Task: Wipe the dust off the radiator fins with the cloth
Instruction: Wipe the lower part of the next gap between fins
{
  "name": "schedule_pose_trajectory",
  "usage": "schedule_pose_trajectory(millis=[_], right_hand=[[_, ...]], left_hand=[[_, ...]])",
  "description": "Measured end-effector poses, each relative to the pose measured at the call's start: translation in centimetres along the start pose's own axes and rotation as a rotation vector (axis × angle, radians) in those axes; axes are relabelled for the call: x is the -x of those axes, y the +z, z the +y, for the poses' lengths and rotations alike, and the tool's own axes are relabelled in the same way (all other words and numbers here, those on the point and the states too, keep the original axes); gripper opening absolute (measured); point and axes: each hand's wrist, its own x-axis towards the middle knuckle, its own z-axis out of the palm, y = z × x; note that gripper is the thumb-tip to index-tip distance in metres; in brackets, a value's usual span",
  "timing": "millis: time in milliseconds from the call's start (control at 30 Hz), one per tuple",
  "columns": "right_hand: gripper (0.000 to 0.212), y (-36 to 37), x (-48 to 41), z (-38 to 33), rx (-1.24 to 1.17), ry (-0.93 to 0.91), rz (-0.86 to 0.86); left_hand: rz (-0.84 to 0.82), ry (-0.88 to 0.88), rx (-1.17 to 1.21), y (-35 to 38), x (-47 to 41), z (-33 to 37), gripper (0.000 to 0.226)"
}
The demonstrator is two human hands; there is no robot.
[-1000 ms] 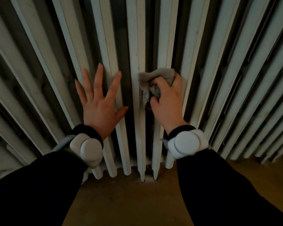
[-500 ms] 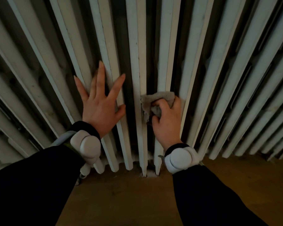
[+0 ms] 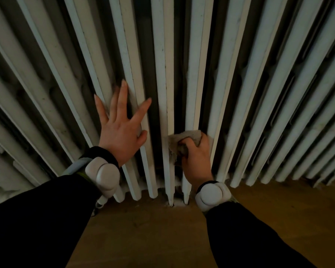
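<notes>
A white ribbed radiator (image 3: 161,55) fills the upper view, its long fins running down to the floor. My right hand (image 3: 196,159) grips a crumpled grey cloth (image 3: 184,139) and holds it against the lower part of a middle fin, near the fin's foot. My left hand (image 3: 120,130) lies flat with spread fingers on the fins just to the left, touching them and holding nothing. Part of the cloth is hidden under my right fingers.
A brown wooden floor (image 3: 162,235) runs below the radiator's feet. Dust gathers in the dark gaps at the fins' base (image 3: 177,203). Both wrists wear white bands over black sleeves.
My right hand has slid the cloth down the fin from mid-height to near its foot. My left hand has stayed flat on the neighbouring fins.
</notes>
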Motion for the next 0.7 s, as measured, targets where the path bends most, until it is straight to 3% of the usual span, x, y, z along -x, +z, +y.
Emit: schedule_pose_trajectory(millis=[100, 333, 700], right_hand=[[0.032, -0.7, -0.1, -0.3, 0.013, 0.016, -0.001], [0.033, -3.9, -3.9, -4.8, -0.107, -0.059, 0.232], [0.036, -0.3, -2.4, -1.5, -0.072, -0.042, 0.222]], left_hand=[[-0.031, 0.058, -0.017, 0.6, 1.5, -0.3, 0.087], [-0.084, 0.139, -0.086, 2.4, 3.5, -0.1, 0.084], [-0.011, 0.162, -0.029, 3.9, 3.1, -1.0, 0.083]])
